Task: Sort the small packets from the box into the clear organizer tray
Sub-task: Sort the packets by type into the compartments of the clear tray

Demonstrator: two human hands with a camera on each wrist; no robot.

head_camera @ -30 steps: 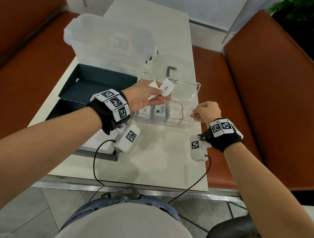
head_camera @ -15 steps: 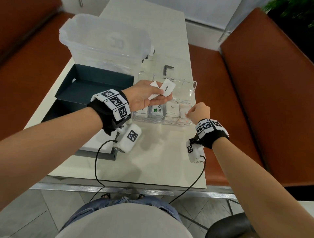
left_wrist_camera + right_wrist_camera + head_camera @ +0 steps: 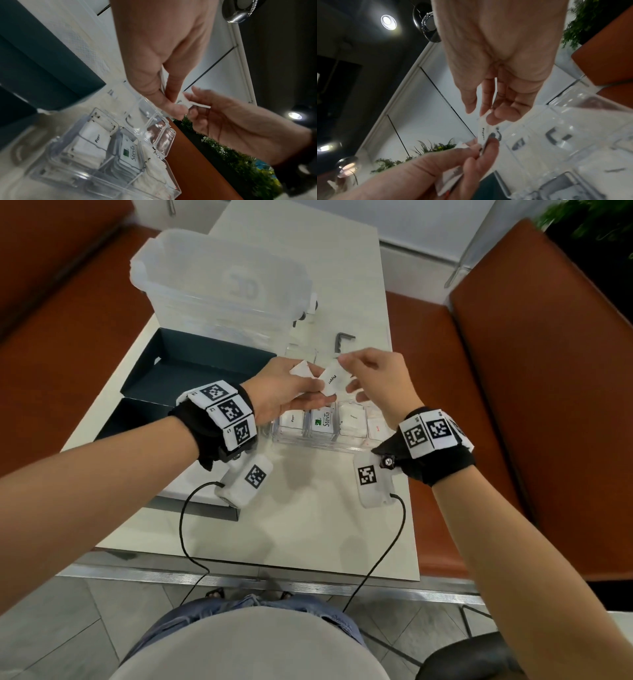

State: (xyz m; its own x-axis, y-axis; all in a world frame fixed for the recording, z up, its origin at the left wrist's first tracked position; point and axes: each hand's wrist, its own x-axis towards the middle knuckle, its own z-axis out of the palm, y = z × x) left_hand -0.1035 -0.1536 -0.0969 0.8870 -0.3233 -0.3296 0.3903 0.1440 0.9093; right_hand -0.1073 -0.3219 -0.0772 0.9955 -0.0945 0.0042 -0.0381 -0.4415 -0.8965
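Orange upholstered benches flank a pale, smooth desk (image 3: pixel 308 525). Left hand (image 3: pixel 284 392) grips a fan of flat white paper packets (image 3: pixel 301 369), fingers curled round them. Right hand (image 3: pixel 380 381) pinches one rectangular packet (image 3: pixel 334 380), printed in black, which the left fingers also touch, above the tray. Clear rigid plastic tray (image 3: pixel 301 440), near the desk's right edge, holds stacked packets in its near compartments; a Stevia packet (image 3: pixel 323 421) lies uppermost in one. Dark open box (image 3: pixel 191 361) sits by the left edge, a frosted tub (image 3: pixel 219 285) beyond it.
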